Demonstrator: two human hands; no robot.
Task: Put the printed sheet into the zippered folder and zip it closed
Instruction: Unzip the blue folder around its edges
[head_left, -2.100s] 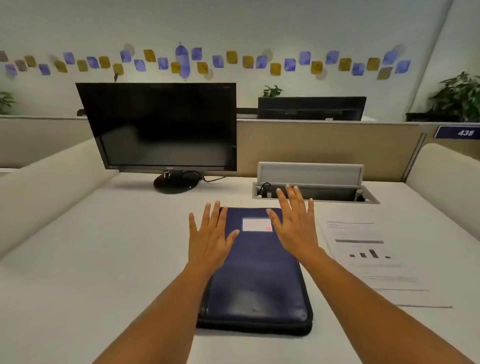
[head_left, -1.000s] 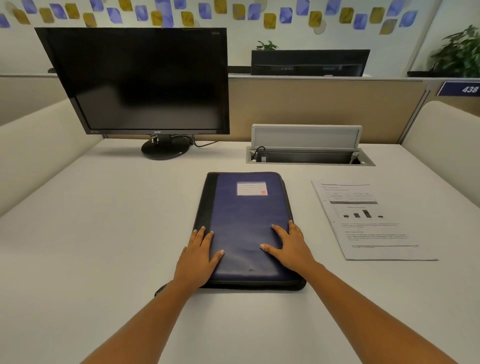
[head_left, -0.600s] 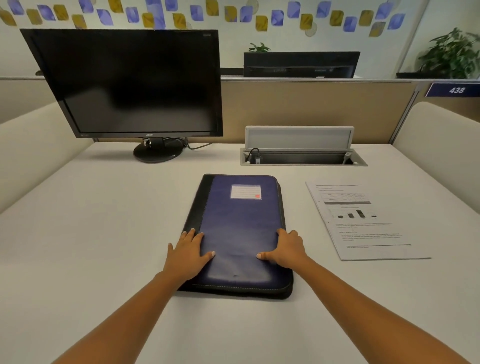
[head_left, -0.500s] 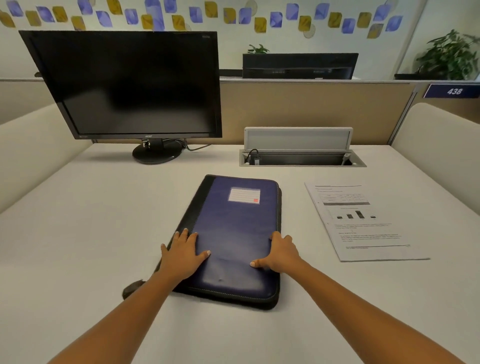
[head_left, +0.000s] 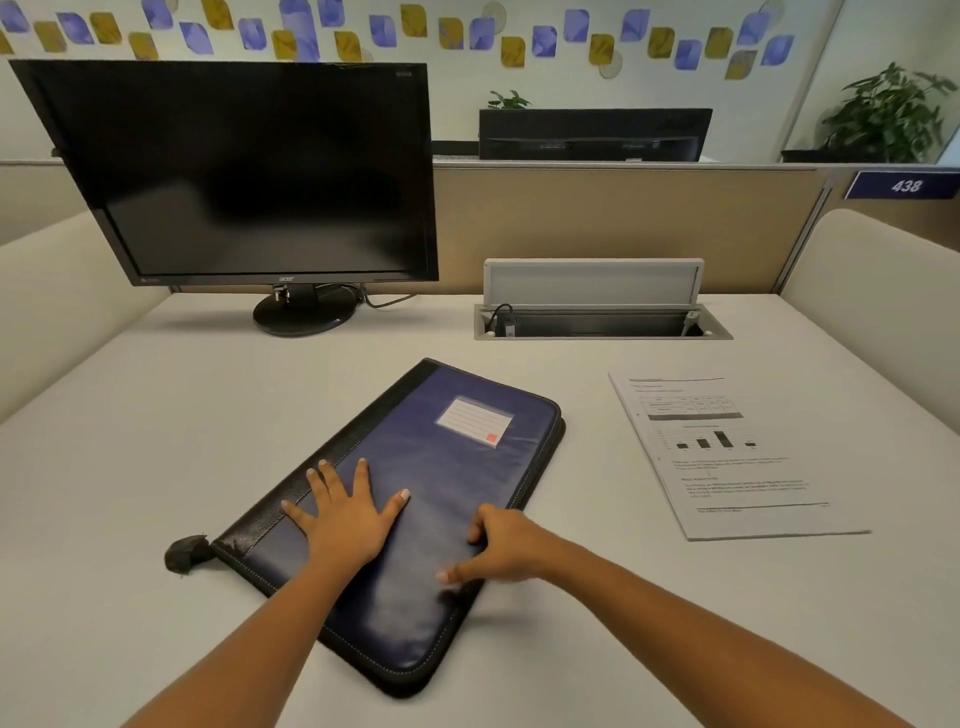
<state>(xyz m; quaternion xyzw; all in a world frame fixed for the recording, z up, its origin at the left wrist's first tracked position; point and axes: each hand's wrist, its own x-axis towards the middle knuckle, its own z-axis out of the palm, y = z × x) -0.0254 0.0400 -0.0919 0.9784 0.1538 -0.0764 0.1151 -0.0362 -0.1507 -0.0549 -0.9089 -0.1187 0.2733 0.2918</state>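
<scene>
The zippered folder (head_left: 447, 462), blue with a black spine and a white label, lies closed on the white desk, turned so its far end points right. A black tab (head_left: 185, 554) sticks out at its near-left corner. My left hand (head_left: 347, 514) rests flat on the cover with fingers spread. My right hand (head_left: 506, 548) is at the folder's right edge, thumb on the cover and fingers curled over the edge. The printed sheet (head_left: 727, 457), with a table and a bar chart, lies flat on the desk to the right, apart from the folder.
A black monitor (head_left: 249, 171) stands at the back left. An open cable box (head_left: 597, 322) is set into the desk behind the folder. Padded dividers (head_left: 878, 291) bound the desk on both sides.
The folder has turned clockwise under both hands, its near end swinging left and toward me. My right hand went from lying flat on the cover to curling at the right edge.
</scene>
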